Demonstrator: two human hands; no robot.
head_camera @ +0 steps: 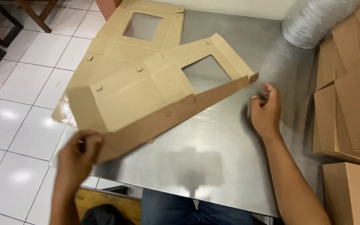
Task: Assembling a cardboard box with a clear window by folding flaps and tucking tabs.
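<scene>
A flat brown cardboard box blank (pixel 146 91) with a clear window lies tilted over the steel table (pixel 213 166). Its long near side flap is folded up. My left hand (pixel 78 156) grips the near left corner of that flap. Just right of the flap's far tip, my right hand (pixel 265 112) hovers with fingers curled and apart, holding nothing. Under it lies a second flat blank (pixel 142 25) with its own window, reaching toward the table's far left.
Folded brown boxes (pixel 346 108) are stacked along the right edge of the table, one with a window at the near right. A silvery ribbed duct (pixel 313 21) lies at the far right. White floor tiles (pixel 21 104) lie to the left.
</scene>
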